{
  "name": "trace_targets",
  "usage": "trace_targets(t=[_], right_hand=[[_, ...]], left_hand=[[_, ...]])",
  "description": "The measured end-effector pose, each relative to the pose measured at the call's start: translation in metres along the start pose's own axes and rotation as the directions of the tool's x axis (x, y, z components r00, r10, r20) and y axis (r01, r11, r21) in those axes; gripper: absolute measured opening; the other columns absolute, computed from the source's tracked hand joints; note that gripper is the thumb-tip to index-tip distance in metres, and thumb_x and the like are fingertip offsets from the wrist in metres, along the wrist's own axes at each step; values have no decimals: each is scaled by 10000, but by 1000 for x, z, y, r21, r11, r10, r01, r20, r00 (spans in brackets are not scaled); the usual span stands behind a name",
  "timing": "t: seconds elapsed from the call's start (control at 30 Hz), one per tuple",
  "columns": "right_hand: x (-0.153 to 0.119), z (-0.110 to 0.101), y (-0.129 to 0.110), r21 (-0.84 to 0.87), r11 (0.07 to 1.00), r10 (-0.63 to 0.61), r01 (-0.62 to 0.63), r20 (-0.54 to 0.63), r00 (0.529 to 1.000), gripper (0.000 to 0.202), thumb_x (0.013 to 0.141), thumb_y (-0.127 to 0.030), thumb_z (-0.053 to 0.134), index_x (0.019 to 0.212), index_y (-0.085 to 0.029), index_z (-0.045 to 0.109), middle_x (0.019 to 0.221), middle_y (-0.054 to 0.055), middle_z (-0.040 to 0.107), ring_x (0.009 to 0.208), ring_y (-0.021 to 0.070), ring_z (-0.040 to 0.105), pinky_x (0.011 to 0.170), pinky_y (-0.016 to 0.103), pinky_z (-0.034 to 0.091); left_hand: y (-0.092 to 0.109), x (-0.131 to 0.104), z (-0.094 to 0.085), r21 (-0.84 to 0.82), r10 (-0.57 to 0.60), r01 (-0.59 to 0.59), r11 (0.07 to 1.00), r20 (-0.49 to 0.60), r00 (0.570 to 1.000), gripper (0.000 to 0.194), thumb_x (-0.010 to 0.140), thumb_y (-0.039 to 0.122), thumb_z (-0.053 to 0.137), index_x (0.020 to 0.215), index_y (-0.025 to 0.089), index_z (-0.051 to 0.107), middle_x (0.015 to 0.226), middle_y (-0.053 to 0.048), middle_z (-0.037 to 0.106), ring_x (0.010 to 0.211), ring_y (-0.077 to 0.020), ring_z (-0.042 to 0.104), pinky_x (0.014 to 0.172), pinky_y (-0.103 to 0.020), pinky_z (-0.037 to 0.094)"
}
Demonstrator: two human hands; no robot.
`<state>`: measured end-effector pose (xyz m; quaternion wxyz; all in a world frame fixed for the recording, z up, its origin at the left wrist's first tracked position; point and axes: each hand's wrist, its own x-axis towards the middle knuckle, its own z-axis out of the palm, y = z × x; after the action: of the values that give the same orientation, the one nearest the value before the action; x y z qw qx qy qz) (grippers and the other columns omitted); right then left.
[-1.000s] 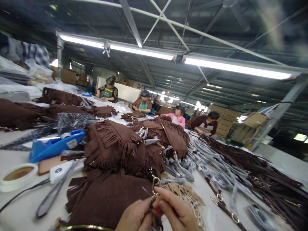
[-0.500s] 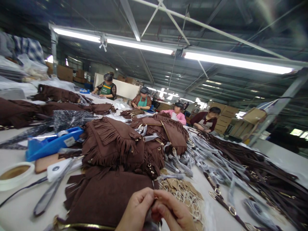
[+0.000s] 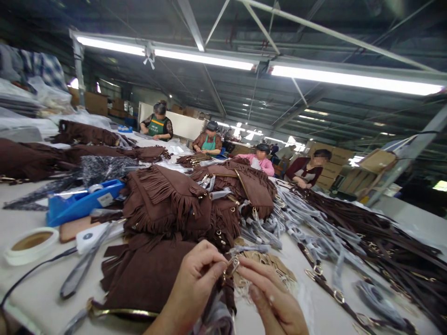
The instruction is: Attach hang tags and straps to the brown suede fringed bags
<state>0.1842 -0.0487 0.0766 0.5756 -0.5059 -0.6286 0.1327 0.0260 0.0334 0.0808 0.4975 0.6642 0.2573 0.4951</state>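
My left hand [image 3: 195,277] is closed, its thumb and index finger pinching a small brown tab with a gold-coloured metal clasp [image 3: 233,265]. My right hand [image 3: 274,295] has its fingers stretched out and the thumb apart; its fingertips come up against the clasp's right side. Below the left hand lies a dark brown suede bag [image 3: 146,270] with fringe and a gold metal edge. Clear plastic wrap [image 3: 218,309] and brown fabric hang under the clasp. Beyond the right hand sit brown paper tags [image 3: 267,263] with white strings.
Fringed brown bags [image 3: 164,195] are piled ahead. To the left are a blue tape dispenser [image 3: 84,200], a tape roll [image 3: 31,244] and a white corded tool [image 3: 94,237]. Wrapped straps [image 3: 377,298] and dark straps [image 3: 370,232] cover the right. Several co-workers sit along the far side.
My hands have moved apart and slightly up. The right fingers have straightened from a pinch, and the gold clasp now shows between the hands. The view has shifted slightly.
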Motion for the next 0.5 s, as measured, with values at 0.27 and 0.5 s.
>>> trace_targets(t=[0.27,0.5], right_hand=[[1,31,3,297,920,271,-257,-6,962,365,927,-473,593,1205,-262,701,969,89,747,436,103,566,422,239,491],[10,53,-27,98,953,241,-288,335,911,511,925,-608,502,666,-187,631,553,-18,501,463,89,427,406,196,305]], left_hand=[[30,5,-18,96,128,-128,987,11,992,223,880,228,616,701,179,739,756,-3,516,734,-141,523,666,-230,395],[44,-3,-36,171,179,-197,965,114,977,170,880,142,588,818,184,740,763,-6,583,718,-139,568,669,-238,429]])
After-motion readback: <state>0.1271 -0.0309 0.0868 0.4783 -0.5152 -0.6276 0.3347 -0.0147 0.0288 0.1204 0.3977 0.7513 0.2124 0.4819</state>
